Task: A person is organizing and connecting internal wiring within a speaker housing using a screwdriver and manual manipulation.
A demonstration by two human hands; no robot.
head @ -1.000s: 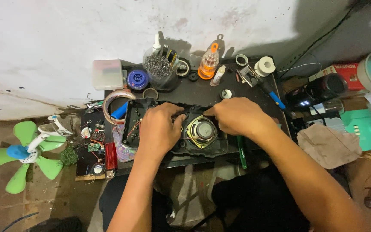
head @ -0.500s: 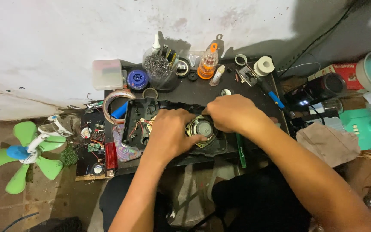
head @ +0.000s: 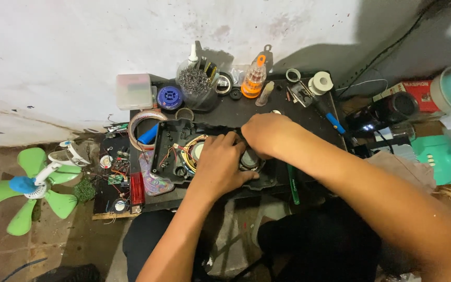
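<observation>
On the small black work table [head: 309,112], our left hand [head: 220,167] lay flat on the open black plastic speaker case [head: 170,149]. Our right hand [head: 267,133] pressed the round metal speaker [head: 249,159]; we could not tell its grip. The case seemed stiff and light, best held by its edges, and its thin coloured wires [head: 184,151] looked easy to break.

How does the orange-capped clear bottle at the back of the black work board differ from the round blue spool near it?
The orange-capped clear bottle stands upright and tall; the round blue spool lies flat and low. The bottle is see-through with orange at its top and base, while the spool is solid blue. The bottle stands right of the clear cup of metal bits, the spool left of it. Both sit on the black work board, untouched by either hand.
</observation>
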